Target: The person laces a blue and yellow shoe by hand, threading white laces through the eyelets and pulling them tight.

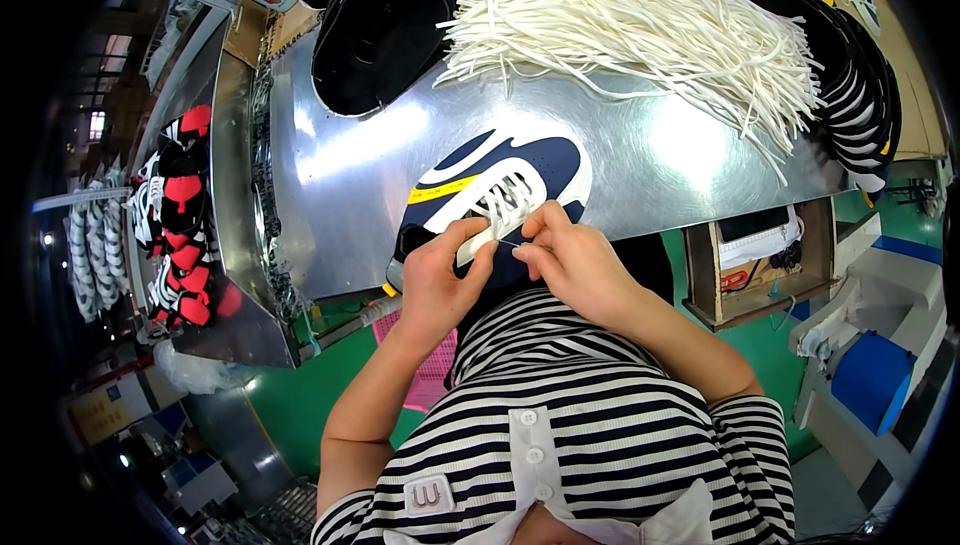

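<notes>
A flat shoe upper in navy and white, with a yellow stripe, lies on the metal table in front of me. White lace crosses its white eyelet panel. My left hand pinches the near white end of the upper between thumb and forefinger. Beside it, my right hand is closed in a pinch. A thin dark strand or tool runs between the two hands; it is too fine to tell which. What else my right fingertips hold is hidden.
A large heap of cut white laces lies on the metal table. Stacked black uppers ring it. Red, black and white uppers stand at left. An open drawer juts out at right, near a machine with a blue part.
</notes>
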`<move>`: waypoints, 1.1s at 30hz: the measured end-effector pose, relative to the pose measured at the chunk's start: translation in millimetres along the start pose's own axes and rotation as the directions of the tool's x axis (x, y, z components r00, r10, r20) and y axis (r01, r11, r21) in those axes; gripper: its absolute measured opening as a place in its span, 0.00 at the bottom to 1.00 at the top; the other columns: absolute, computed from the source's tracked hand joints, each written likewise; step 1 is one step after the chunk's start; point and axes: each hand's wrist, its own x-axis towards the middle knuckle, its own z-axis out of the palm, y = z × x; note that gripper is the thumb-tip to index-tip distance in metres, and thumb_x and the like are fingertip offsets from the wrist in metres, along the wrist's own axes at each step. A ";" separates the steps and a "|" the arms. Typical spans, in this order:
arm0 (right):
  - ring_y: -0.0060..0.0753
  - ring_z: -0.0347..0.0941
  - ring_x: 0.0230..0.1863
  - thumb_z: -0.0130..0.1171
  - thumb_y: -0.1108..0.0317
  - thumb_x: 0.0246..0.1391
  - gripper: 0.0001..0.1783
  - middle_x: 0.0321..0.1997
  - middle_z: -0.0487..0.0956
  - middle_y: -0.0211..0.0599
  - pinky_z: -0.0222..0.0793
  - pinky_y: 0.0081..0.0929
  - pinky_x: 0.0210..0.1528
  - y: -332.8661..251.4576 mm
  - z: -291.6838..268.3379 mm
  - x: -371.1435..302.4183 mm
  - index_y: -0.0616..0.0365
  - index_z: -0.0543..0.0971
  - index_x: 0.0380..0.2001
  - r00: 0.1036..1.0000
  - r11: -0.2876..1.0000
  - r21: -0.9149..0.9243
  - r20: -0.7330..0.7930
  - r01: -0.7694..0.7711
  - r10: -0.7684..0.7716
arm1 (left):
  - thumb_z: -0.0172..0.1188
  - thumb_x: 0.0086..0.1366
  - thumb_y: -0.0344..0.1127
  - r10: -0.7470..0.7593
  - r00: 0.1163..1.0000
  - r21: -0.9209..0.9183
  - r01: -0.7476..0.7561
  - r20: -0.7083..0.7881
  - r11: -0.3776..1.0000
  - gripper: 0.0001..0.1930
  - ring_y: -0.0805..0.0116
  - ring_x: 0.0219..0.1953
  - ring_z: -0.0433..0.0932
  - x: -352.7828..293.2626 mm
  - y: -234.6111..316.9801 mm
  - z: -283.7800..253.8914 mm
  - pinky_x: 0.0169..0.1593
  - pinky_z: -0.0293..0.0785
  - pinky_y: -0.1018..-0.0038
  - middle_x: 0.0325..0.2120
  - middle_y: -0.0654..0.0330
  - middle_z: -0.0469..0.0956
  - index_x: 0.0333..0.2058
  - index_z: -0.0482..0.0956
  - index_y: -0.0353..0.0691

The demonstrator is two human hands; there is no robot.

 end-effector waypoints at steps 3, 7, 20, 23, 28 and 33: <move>0.34 0.78 0.26 0.56 0.68 0.63 0.12 0.24 0.79 0.40 0.71 0.29 0.32 0.6 -2.6 3.8 0.63 0.66 0.40 0.999 0.999 0.020 0.017 -0.038 0.038 | 0.66 0.61 0.30 0.048 0.999 0.013 -0.048 0.015 0.999 0.11 0.54 0.31 0.83 1.6 2.3 -0.3 0.36 0.77 0.69 0.32 0.49 0.83 0.42 0.80 0.35; 0.33 0.77 0.25 0.56 0.68 0.63 0.12 0.23 0.78 0.40 0.70 0.28 0.31 13.8 7.1 9.6 0.63 0.65 0.40 0.999 0.989 0.139 -0.012 -0.045 0.047 | 0.64 0.62 0.29 0.187 0.978 0.067 -0.193 0.092 0.979 0.13 0.51 0.28 0.81 0.4 4.8 0.0 0.32 0.75 0.65 0.29 0.49 0.81 0.44 0.78 0.35; 0.20 0.70 0.22 0.63 0.70 0.57 0.08 0.22 0.77 0.32 0.64 0.21 0.26 -0.8 -33.8 18.4 0.60 0.78 0.39 0.974 0.987 -0.112 -0.183 0.114 -0.133 | 0.64 0.61 0.36 0.088 0.971 -0.110 -0.065 0.223 0.992 0.13 0.51 0.27 0.80 4.1 -6.2 -9.4 0.32 0.75 0.65 0.28 0.48 0.81 0.43 0.81 0.39; 0.17 0.68 0.20 0.62 0.70 0.58 0.06 0.20 0.75 0.31 0.62 0.20 0.23 18.4 -18.4 49.8 0.60 0.79 0.36 0.882 0.931 -0.303 -0.357 0.203 -0.308 | 0.65 0.60 0.38 0.114 0.942 -0.152 -0.068 0.314 0.986 0.11 0.52 0.22 0.78 10.7 -4.3 -12.6 0.29 0.72 0.65 0.22 0.49 0.78 0.38 0.82 0.39; 0.22 0.69 0.19 0.61 0.68 0.58 0.07 0.20 0.76 0.34 0.65 0.24 0.23 0.3 -26.9 49.2 0.61 0.79 0.36 0.965 0.976 -0.215 -0.249 0.024 -0.078 | 0.62 0.64 0.46 0.070 0.864 0.046 -0.107 0.498 0.993 0.15 0.51 0.19 0.75 9.1 -6.3 -33.5 0.26 0.69 0.61 0.15 0.50 0.73 0.31 0.82 0.38; 0.31 0.73 0.22 0.61 0.69 0.57 0.08 0.23 0.77 0.40 0.68 0.28 0.27 -8.9 -28.3 48.1 0.62 0.77 0.35 0.957 0.923 -0.326 -0.131 0.206 -0.260 | 0.58 0.67 0.49 0.075 0.966 0.023 -0.083 0.249 0.996 0.17 0.50 0.20 0.76 11.8 -4.8 -19.3 0.26 0.70 0.60 0.15 0.49 0.74 0.34 0.80 0.38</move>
